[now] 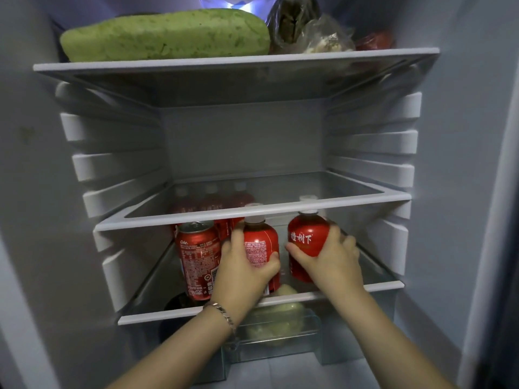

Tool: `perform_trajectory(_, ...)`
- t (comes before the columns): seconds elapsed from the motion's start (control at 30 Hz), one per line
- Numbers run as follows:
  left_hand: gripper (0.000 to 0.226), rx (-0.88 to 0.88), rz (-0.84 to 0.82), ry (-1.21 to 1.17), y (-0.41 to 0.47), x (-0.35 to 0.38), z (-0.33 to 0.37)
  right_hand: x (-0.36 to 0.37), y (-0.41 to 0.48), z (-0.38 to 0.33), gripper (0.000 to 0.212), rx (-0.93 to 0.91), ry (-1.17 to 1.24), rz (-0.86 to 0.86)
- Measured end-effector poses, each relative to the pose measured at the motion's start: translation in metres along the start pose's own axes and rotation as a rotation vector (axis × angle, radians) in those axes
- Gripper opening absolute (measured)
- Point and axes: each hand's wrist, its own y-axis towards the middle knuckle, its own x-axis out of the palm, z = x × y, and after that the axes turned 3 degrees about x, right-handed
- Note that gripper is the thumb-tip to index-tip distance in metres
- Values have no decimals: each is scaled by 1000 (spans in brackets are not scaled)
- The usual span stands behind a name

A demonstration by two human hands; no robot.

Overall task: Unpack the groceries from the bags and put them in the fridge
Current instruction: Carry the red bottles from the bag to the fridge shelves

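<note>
Inside the open fridge, my left hand (245,272) is wrapped around a red bottle with a white cap (259,242) on the lower glass shelf (157,318). My right hand (328,258) grips a second red bottle (304,237) just to its right, over the same shelf. A red cola can (198,259) stands to the left of the left bottle, touching distance from my fingers. Behind them, several more red bottles (222,204) show through the middle glass shelf. Whether the held bottles rest on the shelf is hidden by my hands.
The middle shelf (252,213) carries nothing visible. On the top shelf (236,61) lie a large green melon (165,36) and plastic bags of food (309,29). Below the lower shelf is a clear drawer (280,329) with pale vegetables.
</note>
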Motion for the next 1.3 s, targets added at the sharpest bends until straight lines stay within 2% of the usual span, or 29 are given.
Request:
perform_trajectory(0.1, 82, 1, 3, 100, 2, 2, -4, 30, 36, -15, 83, 24, 83, -153)
perform_trajectory(0.27, 83, -47, -19, 147, 6, 5, -5, 79, 96, -35, 74, 22, 76, -236)
perform_trajectory(0.43, 83, -71, -47, 152, 8, 4, -3, 114, 128, -24, 50, -19, 262, -298)
perform_trajectory(0.57, 83, -64, -52, 142, 9, 4, -4, 91, 111, -20, 28, 6, 343, -411)
perform_trajectory(0.63, 85, -67, -51, 147, 12, 6, -5, 70, 95, -23, 21, 74, 568, -413)
perform_trajectory(0.7, 89, -77, -53, 173, 16, 10, -9, 43, 73, -27, 15, 102, 827, -505)
perform_trajectory(0.77, 90, -74, -84, 187, 23, 15, -13, 22, 48, -31, 9, -34, 917, -715)
perform_trajectory(0.8, 87, -61, -130, 184, 27, 16, -14, 19, 38, -32, 18, -134, 834, -762)
perform_trajectory(0.83, 79, -34, -195, 202, 31, 17, -13, 19, 30, -31, 32, -223, 710, -717)
perform_trajectory(0.87, 72, -4, -261, 250, 33, 15, -10, 24, 30, -27, 43, -263, 595, -589)
perform_trajectory(0.9, 68, 18, -302, 311, 33, 13, -7, 26, 31, -26, 48, -233, 530, -454)
perform_trajectory(1.0, 52, 144, -322, 465, 21, 1, 0, 28, 56, -20, 39, -91, 492, -228)
perform_trajectory(1.07, 36, 281, -274, 471, 12, -6, -4, 28, 78, -14, 31, -41, 307, -116)
perform_trajectory(1.1, 31, 330, -242, 452, 8, -10, -9, 30, 88, -10, 36, -11, 189, -67)
perform_trajectory(1.13, 28, 362, -220, 456, 6, -14, -15, 36, 97, -6, 44, 5, 104, -47)
perform_trajectory(1.23, 23, 457, -168, 497, 1, -24, -29, 59, 110, 0, 74, 38, 71, -122)
perform_trajectory(1.3, 29, 544, -137, 539, -3, -30, -32, 71, 113, -5, 70, 51, 27, -138)
